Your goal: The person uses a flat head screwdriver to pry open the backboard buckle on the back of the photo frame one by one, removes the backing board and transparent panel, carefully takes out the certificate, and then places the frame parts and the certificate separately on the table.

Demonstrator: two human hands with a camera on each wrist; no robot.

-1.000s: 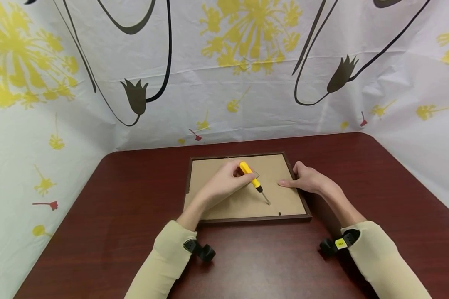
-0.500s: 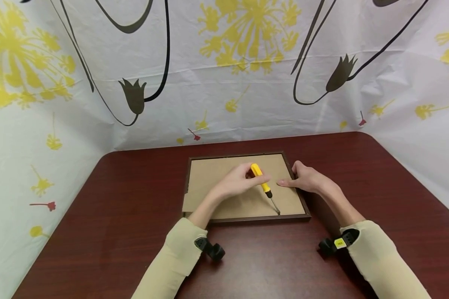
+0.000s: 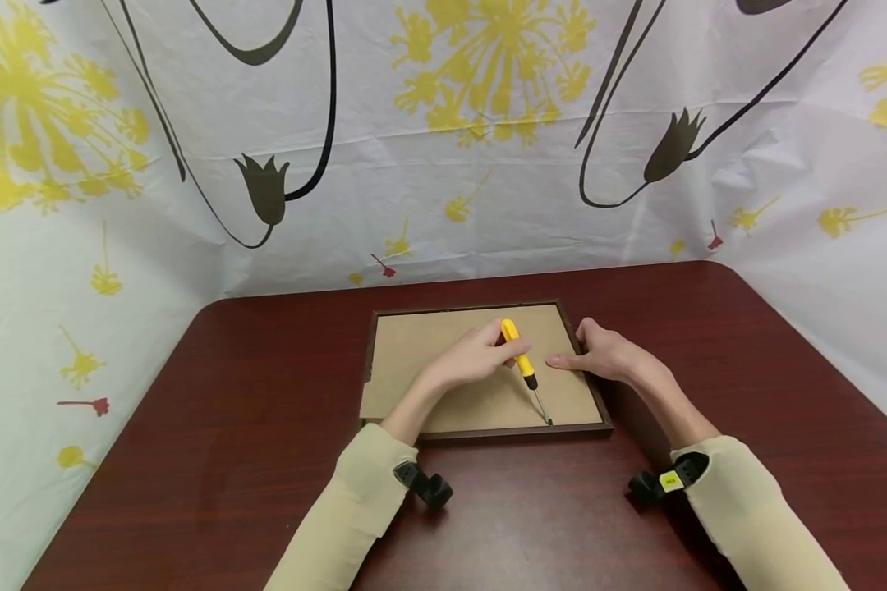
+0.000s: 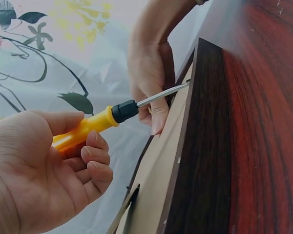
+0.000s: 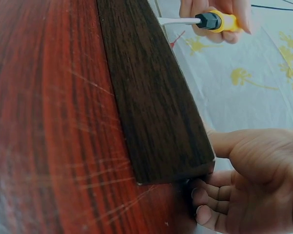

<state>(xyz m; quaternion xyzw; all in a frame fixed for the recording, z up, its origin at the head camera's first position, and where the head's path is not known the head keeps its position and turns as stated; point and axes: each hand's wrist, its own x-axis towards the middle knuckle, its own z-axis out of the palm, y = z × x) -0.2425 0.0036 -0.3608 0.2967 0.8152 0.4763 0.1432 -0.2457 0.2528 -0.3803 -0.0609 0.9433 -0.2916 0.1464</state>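
Observation:
A picture frame (image 3: 406,349) lies face down on the table, its tan backing up inside a dark wooden rim. My left hand (image 3: 461,361) holds a screwdriver (image 3: 523,364) by its yellow handle, tilted, with the metal shaft pointing down to the near edge. The screwdriver's tip meets a small dark tab (image 4: 188,81) beside the rim. My right hand (image 3: 613,355) grips the frame's right side, thumb on the backing and fingers at the outer edge. In the right wrist view, those fingers (image 5: 217,195) curl beside the frame's corner, partly in shadow.
Another dark tab (image 4: 135,191) stands raised from the backing. The frame rests on a reddish-brown table (image 3: 266,410) with rounded far corners. A white sheet with yellow and grey flowers (image 3: 429,164) hangs behind and at both sides.
My left hand has moved right and toward the near edge with the screwdriver, bringing its tip to the tab. Over the last half second it has barely shifted. My right hand stays put.

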